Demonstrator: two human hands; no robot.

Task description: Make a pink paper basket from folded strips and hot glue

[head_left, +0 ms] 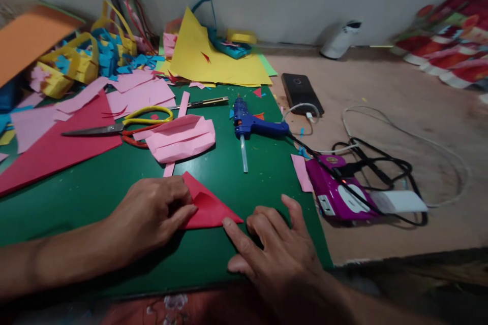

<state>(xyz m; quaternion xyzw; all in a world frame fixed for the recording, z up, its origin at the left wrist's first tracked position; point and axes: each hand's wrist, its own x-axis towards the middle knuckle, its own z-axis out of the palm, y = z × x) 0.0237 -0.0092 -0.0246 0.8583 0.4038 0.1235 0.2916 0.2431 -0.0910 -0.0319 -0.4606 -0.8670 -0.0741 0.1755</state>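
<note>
A red sheet of paper, folded into a triangle, lies on the green table mat in front of me. My left hand is closed on the triangle's left side, fingers and thumb pinched together. With the index fingertip of my right hand I touch the paper's lower edge near its right corner; the other fingers are spread or loosely bent. Just beyond the paper sit a folded pink paper piece and scissors with yellow and red handles. A blue glue gun rests on its side with a clear glue stick.
Pink sheets, a large red sheet, yellow paper and small paper baskets crowd the back left. A cutter knife lies mid-table. Rightward are a phone, a purple power strip with cables and a white container.
</note>
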